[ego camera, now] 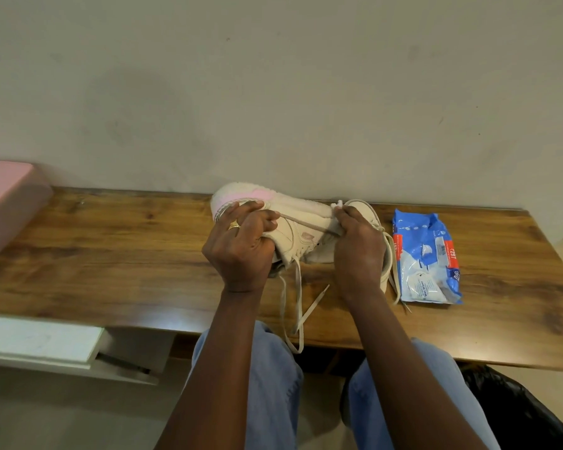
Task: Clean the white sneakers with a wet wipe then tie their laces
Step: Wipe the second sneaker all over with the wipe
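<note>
Wall [273, 76] fills the top half, plain off-white. One wooden table [111, 254] runs across frame below it. One pink box [4, 206] at the far left end of the table, partly cut off by the frame edge. Two sneakers visible: one white sneaker [293, 228] with pink on its sole, tipped on its side and lifted off the table, and a second sneaker [364, 209] just behind the right hand, mostly hidden. Left hand [241, 248] clamped around the first sneaker's heel end, one ring on a finger. Right hand [358, 248] pinched closed on a small white wad, probably a wet wipe [337, 207], pressed against the sneaker's upper edge. One blue wet wipes pack [426, 261] lies flat on the table just right of the sneakers. Loose laces [298, 300] hang untied over the near table edge; count unclear, at least three strands.
</note>
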